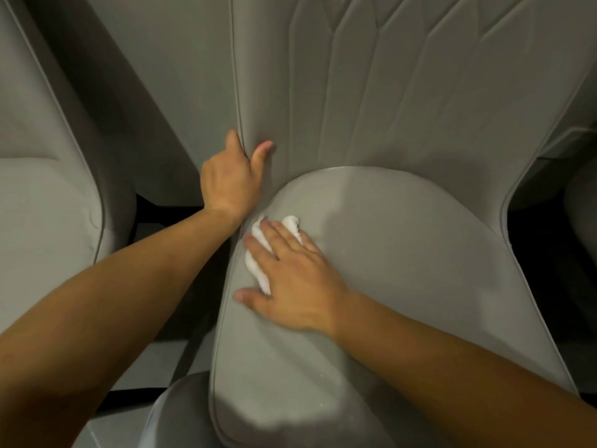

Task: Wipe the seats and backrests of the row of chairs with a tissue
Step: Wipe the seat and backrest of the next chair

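Note:
A grey upholstered chair fills the middle of the view, its seat [403,270] below and its stitched backrest [387,92] above. My right hand [290,279] lies flat on the left part of the seat, pressing a crumpled white tissue [258,250] under the fingers. My left hand [231,179] grips the left edge of the backrest near where it meets the seat, thumb on the front, fingers wrapped behind the piped edge.
Another grey chair [42,205] stands to the left, separated by a dark gap [161,205]. Part of a third chair [581,205] shows at the right edge. A rounded grey cushion edge [181,412] sits at the bottom centre.

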The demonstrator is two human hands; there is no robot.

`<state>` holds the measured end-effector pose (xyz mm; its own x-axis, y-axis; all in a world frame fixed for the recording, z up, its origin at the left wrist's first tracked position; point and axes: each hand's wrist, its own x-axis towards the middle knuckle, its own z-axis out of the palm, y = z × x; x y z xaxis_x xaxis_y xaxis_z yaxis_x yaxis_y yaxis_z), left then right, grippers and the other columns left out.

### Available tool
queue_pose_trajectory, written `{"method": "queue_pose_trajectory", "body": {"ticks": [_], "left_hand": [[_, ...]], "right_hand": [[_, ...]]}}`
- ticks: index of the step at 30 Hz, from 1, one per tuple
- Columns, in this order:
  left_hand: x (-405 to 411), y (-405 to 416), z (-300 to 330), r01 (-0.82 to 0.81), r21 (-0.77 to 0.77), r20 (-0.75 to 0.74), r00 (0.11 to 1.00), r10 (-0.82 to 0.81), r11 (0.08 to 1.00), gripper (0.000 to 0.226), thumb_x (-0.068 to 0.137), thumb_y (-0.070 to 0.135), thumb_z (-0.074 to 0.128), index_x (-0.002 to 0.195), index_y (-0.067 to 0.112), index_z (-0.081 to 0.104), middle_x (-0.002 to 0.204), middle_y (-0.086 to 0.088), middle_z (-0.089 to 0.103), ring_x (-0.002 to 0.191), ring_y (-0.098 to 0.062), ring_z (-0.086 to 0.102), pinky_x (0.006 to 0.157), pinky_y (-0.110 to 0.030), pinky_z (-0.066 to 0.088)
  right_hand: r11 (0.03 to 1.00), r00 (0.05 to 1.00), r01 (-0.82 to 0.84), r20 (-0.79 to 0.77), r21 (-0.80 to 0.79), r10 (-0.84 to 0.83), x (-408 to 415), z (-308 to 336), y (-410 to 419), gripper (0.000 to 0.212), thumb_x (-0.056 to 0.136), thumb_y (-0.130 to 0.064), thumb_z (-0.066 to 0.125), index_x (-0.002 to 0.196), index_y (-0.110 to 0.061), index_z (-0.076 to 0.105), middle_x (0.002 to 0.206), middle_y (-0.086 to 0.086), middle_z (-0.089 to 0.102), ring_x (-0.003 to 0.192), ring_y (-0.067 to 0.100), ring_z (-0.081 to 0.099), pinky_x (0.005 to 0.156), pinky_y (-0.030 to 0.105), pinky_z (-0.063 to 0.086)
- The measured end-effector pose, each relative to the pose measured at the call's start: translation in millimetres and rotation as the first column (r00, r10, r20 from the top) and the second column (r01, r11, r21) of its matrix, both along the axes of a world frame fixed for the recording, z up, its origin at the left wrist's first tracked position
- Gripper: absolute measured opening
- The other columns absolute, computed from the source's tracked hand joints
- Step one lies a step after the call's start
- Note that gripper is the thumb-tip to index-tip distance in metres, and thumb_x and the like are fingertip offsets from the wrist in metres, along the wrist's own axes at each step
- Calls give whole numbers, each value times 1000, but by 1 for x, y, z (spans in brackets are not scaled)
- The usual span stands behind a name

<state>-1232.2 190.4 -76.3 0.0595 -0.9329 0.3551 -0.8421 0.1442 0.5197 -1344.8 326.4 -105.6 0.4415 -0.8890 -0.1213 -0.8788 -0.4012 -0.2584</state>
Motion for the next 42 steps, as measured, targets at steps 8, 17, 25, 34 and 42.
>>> {"method": "queue_pose_trajectory", "body": {"ticks": [8,17,25,34,42], "left_hand": [[1,-3,-2,-1,-11,28,1000,1,1000,61,96,60,40,110,2,48,94,-26,64,87,-47,58,71,-48,40],[-4,-3,-3,-36,7,14,999,36,999,60,97,61,38,107,2,47,90,-25,63,83,-46,57,69,-48,39],[-1,13,7,35,170,-32,999,-30,985,52,98,52,45,118,3,42,109,-22,62,98,-42,58,76,-48,46],[11,50,15,107,549,-27,994,-110,829,77,85,52,66,140,12,30,140,-14,48,124,-36,48,97,-40,41],[16,74,-16,113,679,-224,973,58,726,86,87,67,53,148,16,21,144,-11,45,127,-32,47,98,-37,37]], "right_hand": [[993,981,82,-167,-83,-95,-82,-6,-16,76,92,-66,8,158,-33,23,168,0,16,153,28,16,121,55,9],[801,795,599,-119,-4,-595,-158,-10,-75,64,103,-58,19,160,-29,13,169,1,3,155,26,-1,123,53,-2],[967,967,254,4,-11,-254,-64,-2,-6,65,99,-56,13,155,-30,33,166,2,21,152,29,18,122,53,9],[991,991,-134,2,-27,134,-18,12,113,61,101,-58,25,155,-32,35,165,5,24,153,29,17,121,53,15],[998,980,-15,-199,-59,3,-107,7,169,62,102,-60,24,157,-33,27,167,0,16,154,27,13,121,54,17]]}}
